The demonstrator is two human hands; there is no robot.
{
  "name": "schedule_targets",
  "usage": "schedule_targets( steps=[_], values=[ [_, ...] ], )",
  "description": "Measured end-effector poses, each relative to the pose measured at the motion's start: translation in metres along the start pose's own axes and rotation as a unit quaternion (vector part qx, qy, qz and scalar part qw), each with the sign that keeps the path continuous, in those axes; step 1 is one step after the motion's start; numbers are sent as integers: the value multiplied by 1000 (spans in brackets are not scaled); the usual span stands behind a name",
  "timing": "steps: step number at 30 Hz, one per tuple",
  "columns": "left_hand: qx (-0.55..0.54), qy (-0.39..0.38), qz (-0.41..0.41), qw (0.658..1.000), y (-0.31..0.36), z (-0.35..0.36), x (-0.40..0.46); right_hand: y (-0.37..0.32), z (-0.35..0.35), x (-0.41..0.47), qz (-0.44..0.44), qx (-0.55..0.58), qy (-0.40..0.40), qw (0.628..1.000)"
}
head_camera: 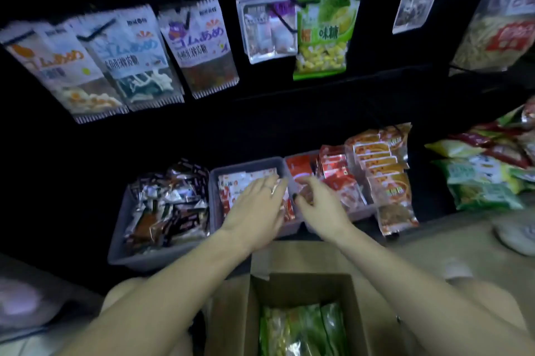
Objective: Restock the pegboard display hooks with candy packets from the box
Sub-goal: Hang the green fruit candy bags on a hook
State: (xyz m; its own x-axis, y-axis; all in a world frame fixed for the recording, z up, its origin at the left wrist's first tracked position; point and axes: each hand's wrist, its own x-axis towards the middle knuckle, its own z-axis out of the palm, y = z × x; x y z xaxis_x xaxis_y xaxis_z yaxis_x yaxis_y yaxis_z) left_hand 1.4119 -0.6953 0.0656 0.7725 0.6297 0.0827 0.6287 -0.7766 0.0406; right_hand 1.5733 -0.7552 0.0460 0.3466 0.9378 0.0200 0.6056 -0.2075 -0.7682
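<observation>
An open cardboard box (359, 306) stands at the bottom centre with green candy packets (304, 329) inside. The same green packets (324, 31) hang from a hook on the dark pegboard above. My left hand (254, 211) lies flat, fingers straight, on the red-and-white packets (243, 179) in the middle grey bin (215, 199). My right hand (318, 202) is over the bin to the right, its fingers curled round a small reddish packet (305, 192).
White packets (115, 57) hang at upper left, clear ones (266, 28) in the middle, a noodle bag (498, 22) at right. A grey bin of dark foil packets (168, 205) sits left. Orange packs (385, 170) and green bags (480, 179) lie to the right.
</observation>
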Motion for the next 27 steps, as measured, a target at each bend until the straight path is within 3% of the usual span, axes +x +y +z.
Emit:
schedule_targets(
  steps=[4, 8, 11, 16, 20, 24, 27],
  values=[
    [-8, -146, 30, 989, 10, 62, -52, 46, 37, -58, 89, -60, -141, 984],
    [2, -240, 8, 971, 18, 103, -86, 95, 72, -95, 201, -77, -321, 922],
    [-2, -281, -26, 959, 21, 123, -96, 133, 92, -112, 245, -130, -392, 877],
    [-11, -281, -43, 959, 21, 142, -93, 227, 145, -118, 292, -181, -427, 837],
    [-5, -291, -41, 956, 15, 155, -94, 194, 136, -114, 317, -198, -422, 826],
    [7, -282, -40, 959, 15, 163, -93, 203, 148, -102, 352, -196, -406, 820],
    [3, -274, -37, 961, 13, 164, -93, 213, 161, -99, 299, -260, -375, 838]
  ],
)
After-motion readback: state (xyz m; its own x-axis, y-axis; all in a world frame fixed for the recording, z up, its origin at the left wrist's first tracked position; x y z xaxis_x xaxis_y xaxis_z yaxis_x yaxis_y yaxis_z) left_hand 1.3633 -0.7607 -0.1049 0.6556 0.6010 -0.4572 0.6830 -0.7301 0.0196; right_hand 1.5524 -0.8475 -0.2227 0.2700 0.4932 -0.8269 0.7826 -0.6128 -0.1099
